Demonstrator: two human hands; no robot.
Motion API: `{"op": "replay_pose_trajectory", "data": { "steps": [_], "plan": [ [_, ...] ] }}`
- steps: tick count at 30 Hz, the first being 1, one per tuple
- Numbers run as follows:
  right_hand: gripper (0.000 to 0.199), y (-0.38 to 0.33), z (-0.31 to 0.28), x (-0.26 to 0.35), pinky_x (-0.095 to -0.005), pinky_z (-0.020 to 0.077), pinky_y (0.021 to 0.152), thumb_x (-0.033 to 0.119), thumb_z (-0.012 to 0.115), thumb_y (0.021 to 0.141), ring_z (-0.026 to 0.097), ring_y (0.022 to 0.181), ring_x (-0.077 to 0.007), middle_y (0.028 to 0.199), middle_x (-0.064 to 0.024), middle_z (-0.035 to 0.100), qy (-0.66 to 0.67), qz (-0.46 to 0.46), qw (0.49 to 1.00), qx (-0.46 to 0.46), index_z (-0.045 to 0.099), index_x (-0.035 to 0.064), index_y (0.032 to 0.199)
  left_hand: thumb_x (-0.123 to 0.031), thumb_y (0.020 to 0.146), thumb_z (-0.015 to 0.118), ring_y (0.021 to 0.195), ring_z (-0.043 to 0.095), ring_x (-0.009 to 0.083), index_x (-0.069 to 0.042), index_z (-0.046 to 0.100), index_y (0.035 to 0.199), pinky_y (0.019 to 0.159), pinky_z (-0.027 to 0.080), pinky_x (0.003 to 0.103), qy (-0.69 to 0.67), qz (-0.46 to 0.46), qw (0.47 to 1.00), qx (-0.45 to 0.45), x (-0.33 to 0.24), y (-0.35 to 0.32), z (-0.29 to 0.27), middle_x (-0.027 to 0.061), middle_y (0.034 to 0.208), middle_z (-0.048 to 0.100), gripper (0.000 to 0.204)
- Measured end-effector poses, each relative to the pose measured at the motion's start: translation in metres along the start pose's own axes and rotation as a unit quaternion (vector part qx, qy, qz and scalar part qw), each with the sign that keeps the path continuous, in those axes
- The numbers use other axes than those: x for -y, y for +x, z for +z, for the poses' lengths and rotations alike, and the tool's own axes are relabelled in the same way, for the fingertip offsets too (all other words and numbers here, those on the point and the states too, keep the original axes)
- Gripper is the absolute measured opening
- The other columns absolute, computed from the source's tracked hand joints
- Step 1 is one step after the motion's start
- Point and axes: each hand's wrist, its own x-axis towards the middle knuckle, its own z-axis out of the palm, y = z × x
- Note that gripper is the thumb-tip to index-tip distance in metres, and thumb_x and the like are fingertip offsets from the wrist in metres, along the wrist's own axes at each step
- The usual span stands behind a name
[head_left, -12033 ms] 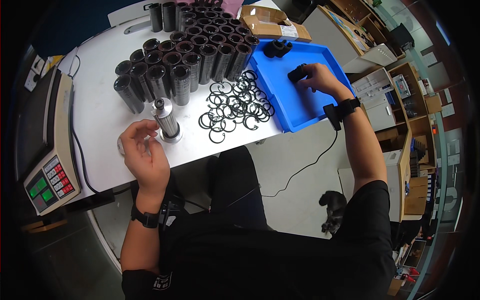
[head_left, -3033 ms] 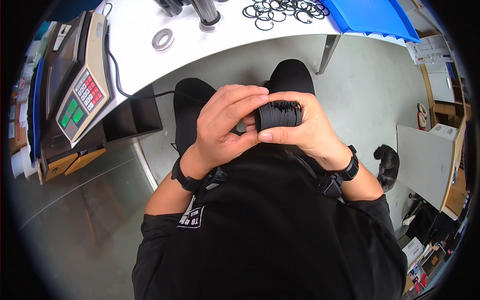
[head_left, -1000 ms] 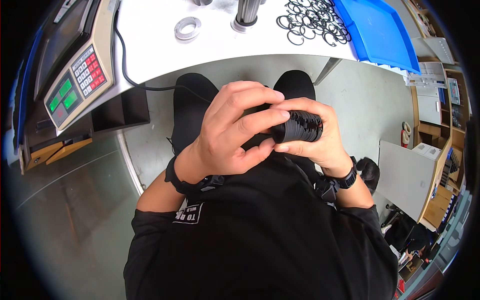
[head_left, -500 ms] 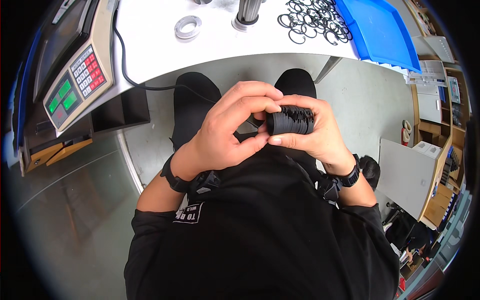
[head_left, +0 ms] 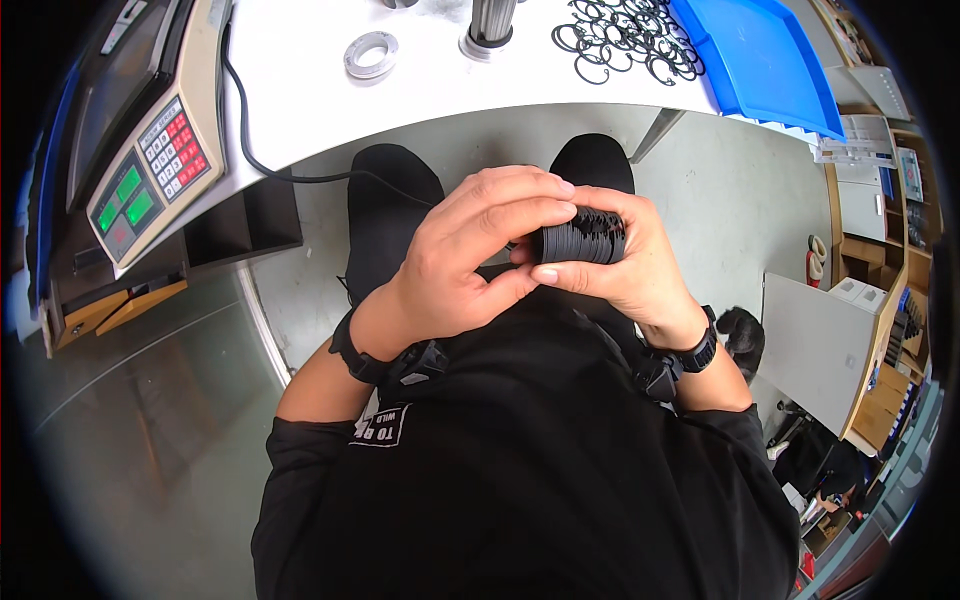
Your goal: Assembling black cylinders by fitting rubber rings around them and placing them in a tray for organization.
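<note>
Right hand clamps ring stack; left hand meets its end, grip unclear. Slackened squeeze could spill rings.

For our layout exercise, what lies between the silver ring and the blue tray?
In the head view, the grey post, then the loose black rings.

1 head-worn fisheye camera looks steeply down, the table ahead.
</note>
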Motion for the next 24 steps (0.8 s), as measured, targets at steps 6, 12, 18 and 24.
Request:
{"op": "replay_pose_trajectory", "data": {
  "steps": [6, 12, 18, 24],
  "plan": [
    [0.049, 0.0, 0.0, 0.003, -0.0326, 0.0609, 0.094, -0.001, 0.09, 0.081, 0.076, 0.103, -0.019, 0.109, -0.0116, 0.078, -0.045, 0.005, 0.999, -0.006, 0.07, -0.0047, 0.126, 0.006, 0.081, 0.079, 0.123, 0.069, 0.0335, 0.0, 0.071, 0.125, 0.083, 0.06, 0.033, 0.017, 0.029, 0.999, -0.006, 0.009, 0.001, 0.0, 0.0175, 0.131, 0.072, 0.046],
    [0.054, -0.001, -0.002, -0.002, -0.0287, 0.0595, 0.091, 0.001, 0.093, 0.079, 0.072, 0.099, -0.0129, 0.108, -0.0073, 0.077, -0.057, 0.019, 0.998, -0.011, 0.07, -0.0039, 0.127, 0.006, 0.08, 0.078, 0.121, 0.072, 0.0362, 0.001, 0.072, 0.122, 0.092, 0.06, 0.039, 0.013, 0.018, 1.0, -0.01, 0.007, 0.002, 0.0, 0.0174, 0.125, 0.075, 0.042],
    [0.055, -0.002, -0.002, -0.003, -0.0256, 0.0578, 0.088, 0.001, 0.093, 0.078, 0.07, 0.096, -0.0096, 0.109, -0.0039, 0.076, -0.047, 0.032, 0.998, -0.035, 0.071, -0.0029, 0.128, 0.004, 0.081, 0.079, 0.119, 0.073, 0.0381, 0.001, 0.072, 0.121, 0.1, 0.058, 0.046, 0.038, 0.063, 0.997, -0.01, 0.013, 0.002, 0.002, 0.0179, 0.124, 0.076, 0.04],
    [0.055, -0.001, -0.001, -0.002, -0.0257, 0.0577, 0.088, 0.0, 0.092, 0.079, 0.07, 0.097, -0.0096, 0.108, -0.0035, 0.076, -0.018, 0.037, 0.998, -0.042, 0.07, -0.0029, 0.129, 0.001, 0.081, 0.081, 0.118, 0.073, 0.0383, 0.001, 0.072, 0.121, 0.101, 0.058, 0.048, 0.034, 0.073, 0.996, -0.031, 0.016, 0.004, 0.006, 0.0186, 0.123, 0.076, 0.041]
  ]
}}
